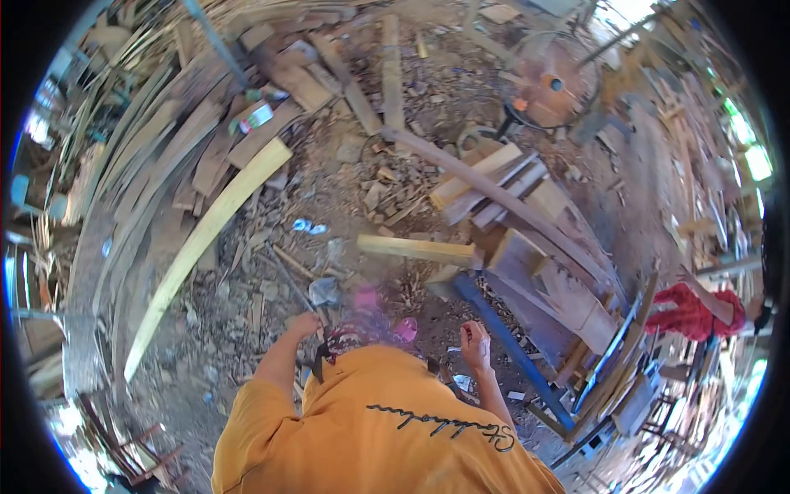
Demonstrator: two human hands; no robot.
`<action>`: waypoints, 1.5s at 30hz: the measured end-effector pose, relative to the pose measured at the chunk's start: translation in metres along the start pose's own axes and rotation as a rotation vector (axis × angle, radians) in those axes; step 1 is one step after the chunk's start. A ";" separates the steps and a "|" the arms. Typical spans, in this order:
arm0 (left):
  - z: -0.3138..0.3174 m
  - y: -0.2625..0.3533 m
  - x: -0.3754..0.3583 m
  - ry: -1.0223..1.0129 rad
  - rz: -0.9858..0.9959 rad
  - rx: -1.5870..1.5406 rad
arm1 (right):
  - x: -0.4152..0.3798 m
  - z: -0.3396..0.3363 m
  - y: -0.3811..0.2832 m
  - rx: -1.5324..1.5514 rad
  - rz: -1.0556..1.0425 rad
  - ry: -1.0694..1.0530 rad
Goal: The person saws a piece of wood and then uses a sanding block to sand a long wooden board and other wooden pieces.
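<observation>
My left hand (306,324) is closed at the near end of a thin dark stick (288,276), which slants away toward the upper left. Beside that hand a crumpled grey plastic bag (325,291) lies on the littered ground. My right hand (476,344) is raised at the right of my body with its fingers curled in; whatever it may hold is hidden. Past it runs a blue beam (514,354). Ahead of me a short pale yellow timber (415,248) lies crosswise. Pink footwear (405,329) shows below my orange shirt (387,420).
Stacked planks (148,181) and a long curved-looking pale board (206,239) lie left. A large round fan (553,82) stands at the upper right. A long beam (502,202) crosses boards on the right. A person in red (695,313) is at the far right.
</observation>
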State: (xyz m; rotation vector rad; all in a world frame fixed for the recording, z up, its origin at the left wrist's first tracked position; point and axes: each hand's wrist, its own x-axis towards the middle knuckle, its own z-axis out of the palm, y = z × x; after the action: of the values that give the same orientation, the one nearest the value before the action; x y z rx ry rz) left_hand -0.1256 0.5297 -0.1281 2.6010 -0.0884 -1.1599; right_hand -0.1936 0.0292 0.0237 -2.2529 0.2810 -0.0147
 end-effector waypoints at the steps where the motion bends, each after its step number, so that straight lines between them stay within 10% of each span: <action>1: 0.001 -0.005 -0.005 0.001 -0.024 -0.022 | 0.001 0.008 0.001 -0.019 -0.040 -0.060; 6: 0.004 -0.032 -0.007 0.204 -0.273 -0.852 | 0.023 0.053 -0.002 -0.066 -0.109 -0.240; 14: 0.034 -0.165 -0.005 0.141 -0.388 -0.870 | 0.129 0.170 -0.015 -0.460 -0.048 -0.833; 15: 0.062 -0.207 0.007 0.353 0.094 -0.537 | 0.152 0.190 -0.026 -0.452 -0.050 -0.801; 16: 0.018 -0.200 -0.006 0.034 0.138 0.152 | 0.170 0.209 -0.038 -0.548 0.017 -0.897; 21: -0.033 -0.274 0.036 0.478 -0.214 -0.059 | 0.253 0.299 -0.055 -0.624 -0.041 -0.808; 23: -0.096 -0.265 0.042 0.552 -0.790 -1.254 | 0.293 0.323 -0.089 -0.615 -0.073 -0.817; 42: -0.360 -0.314 0.279 0.757 -0.692 -0.575 | 0.582 0.397 -0.214 -0.472 -0.014 -0.726; 45: -0.451 -0.292 0.316 0.224 -0.433 -0.797 | 0.616 0.402 -0.202 -0.502 0.036 -0.779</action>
State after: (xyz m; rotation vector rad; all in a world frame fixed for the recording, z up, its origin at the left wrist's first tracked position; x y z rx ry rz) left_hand 0.4012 0.8614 -0.1533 2.0279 0.8406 -0.7715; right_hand 0.4889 0.3321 -0.1334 -2.5328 -0.1147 1.0256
